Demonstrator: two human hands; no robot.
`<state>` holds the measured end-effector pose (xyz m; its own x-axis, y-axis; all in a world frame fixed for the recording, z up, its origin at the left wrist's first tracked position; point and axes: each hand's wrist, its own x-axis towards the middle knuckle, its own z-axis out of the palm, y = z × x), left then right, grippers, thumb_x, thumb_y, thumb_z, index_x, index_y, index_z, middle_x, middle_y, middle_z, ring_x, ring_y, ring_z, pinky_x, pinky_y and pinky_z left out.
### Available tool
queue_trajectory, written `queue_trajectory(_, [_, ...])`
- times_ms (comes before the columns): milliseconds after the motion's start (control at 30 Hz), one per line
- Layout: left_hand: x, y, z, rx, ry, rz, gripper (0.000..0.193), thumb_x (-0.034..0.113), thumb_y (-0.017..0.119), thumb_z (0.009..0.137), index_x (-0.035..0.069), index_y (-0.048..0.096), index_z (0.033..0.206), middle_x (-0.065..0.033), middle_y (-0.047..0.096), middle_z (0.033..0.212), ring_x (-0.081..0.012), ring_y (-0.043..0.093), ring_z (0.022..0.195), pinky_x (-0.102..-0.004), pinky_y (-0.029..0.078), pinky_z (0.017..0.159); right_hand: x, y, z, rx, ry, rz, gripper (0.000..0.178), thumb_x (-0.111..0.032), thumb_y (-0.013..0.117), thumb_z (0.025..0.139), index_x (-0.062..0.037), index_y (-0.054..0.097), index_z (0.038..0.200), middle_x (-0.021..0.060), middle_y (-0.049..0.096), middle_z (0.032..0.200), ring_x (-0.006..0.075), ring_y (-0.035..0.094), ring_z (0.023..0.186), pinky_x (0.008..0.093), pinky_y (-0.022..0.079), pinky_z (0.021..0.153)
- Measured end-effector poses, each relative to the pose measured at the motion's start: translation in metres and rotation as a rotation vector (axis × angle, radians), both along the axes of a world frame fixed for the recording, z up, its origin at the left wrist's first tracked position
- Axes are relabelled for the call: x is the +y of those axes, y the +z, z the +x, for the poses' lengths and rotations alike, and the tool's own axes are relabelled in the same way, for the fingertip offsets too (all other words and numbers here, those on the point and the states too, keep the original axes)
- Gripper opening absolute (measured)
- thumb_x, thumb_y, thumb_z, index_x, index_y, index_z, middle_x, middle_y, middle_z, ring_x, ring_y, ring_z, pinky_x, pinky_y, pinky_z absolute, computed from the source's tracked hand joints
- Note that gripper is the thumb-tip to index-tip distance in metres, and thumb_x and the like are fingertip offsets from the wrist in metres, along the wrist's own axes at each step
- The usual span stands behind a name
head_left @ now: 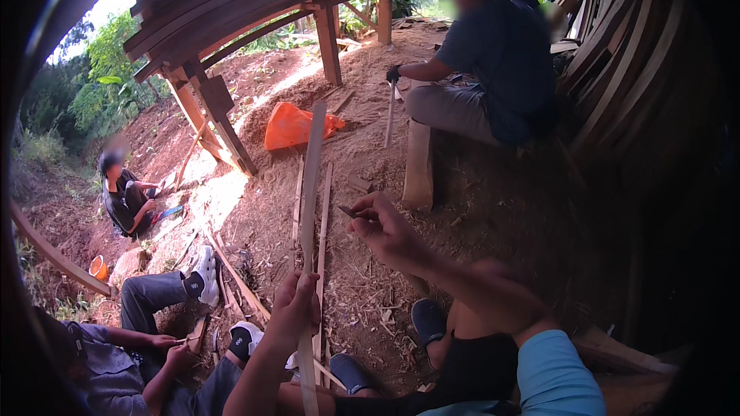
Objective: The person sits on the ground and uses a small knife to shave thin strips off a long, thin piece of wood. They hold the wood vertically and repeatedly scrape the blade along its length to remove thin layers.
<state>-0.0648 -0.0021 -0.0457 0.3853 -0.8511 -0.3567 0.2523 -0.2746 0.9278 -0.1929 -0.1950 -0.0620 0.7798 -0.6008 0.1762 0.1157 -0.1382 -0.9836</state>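
Observation:
My left hand (297,304) is wrapped round a long, flat, pale wooden strip (310,185). The strip stands nearly upright, its upper end reaching away from me and its lower end passing down between my legs. To the right of the strip and apart from it, my right hand (385,233) is raised with its fingers pinched together. A small, dark, pointed piece (348,211) sticks out from those fingertips toward the strip; whether it is a blade or a sliver of wood I cannot tell.
Thin strips (327,216) and shavings lie on the dirt floor. An orange bag (291,126) rests beyond them, near a wooden bench (254,11). At lower left a person (108,362) sits close by; another (501,62) sits ahead right. Curved slats (632,54) line the right side.

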Motion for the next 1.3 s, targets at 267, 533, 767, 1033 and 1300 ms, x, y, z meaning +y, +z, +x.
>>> queue_trajectory(267, [0.03, -0.008, 0.026, 0.055, 0.028, -0.169, 0.025, 0.03, 0.039, 0.099, 0.007, 0.05, 0.103, -0.0017, 0.049, 0.056, -0.0103, 0.045, 0.04, -0.0231, 0.036, 0.038, 0.035, 0.036, 0.057, -0.174, 0.009, -0.016, 0.023, -0.016, 0.052, 0.094, -0.0061, 0.044, 0.113, 0.0053, 0.06, 0.094, 0.0065, 0.052, 0.077, 0.0235, 0.044, 0.067])
queue_trajectory(533, [0.059, 0.022, 0.052, 0.089, 0.234, -0.205, 0.022, 0.029, 0.041, 0.098, 0.008, 0.048, 0.095, -0.0056, 0.054, 0.061, -0.0128, 0.048, 0.039, -0.0231, 0.038, 0.036, 0.076, 0.026, 0.116, -0.24, 0.035, -0.315, 0.017, -0.013, 0.055, 0.09, -0.0059, 0.049, 0.104, 0.0054, 0.057, 0.076, 0.0108, 0.052, 0.06, 0.0282, 0.044, 0.055])
queue_trajectory(767, [0.062, 0.01, 0.06, -0.032, 0.314, -0.312, 0.013, 0.019, 0.04, 0.095, 0.008, 0.043, 0.101, -0.0092, 0.056, 0.06, -0.0144, 0.046, 0.033, -0.024, 0.038, 0.032, 0.099, 0.017, 0.109, -0.247, 0.22, -0.501, 0.016, -0.012, 0.056, 0.089, -0.0065, 0.051, 0.103, 0.0109, 0.056, 0.077, 0.0249, 0.059, 0.064, 0.0337, 0.045, 0.057])
queue_trajectory(1033, [0.048, 0.005, 0.07, 0.196, 0.312, -0.372, 0.019, 0.025, 0.043, 0.097, 0.007, 0.046, 0.103, -0.0062, 0.054, 0.062, -0.0118, 0.044, 0.035, -0.0208, 0.037, 0.031, 0.097, -0.003, 0.109, -0.254, 0.193, -0.56, 0.014, -0.011, 0.056, 0.087, -0.0054, 0.053, 0.1, 0.0143, 0.058, 0.083, 0.0335, 0.061, 0.074, 0.0397, 0.047, 0.062])
queue_trajectory(1300, [0.041, -0.001, 0.069, 0.271, 0.386, -0.435, 0.018, 0.022, 0.041, 0.096, 0.006, 0.049, 0.094, -0.005, 0.053, 0.061, -0.0117, 0.044, 0.035, -0.021, 0.036, 0.031, 0.093, 0.003, 0.11, -0.256, 0.167, -0.624, 0.01, -0.012, 0.055, 0.089, -0.005, 0.054, 0.094, 0.0126, 0.057, 0.08, 0.0326, 0.06, 0.07, 0.0397, 0.047, 0.059])
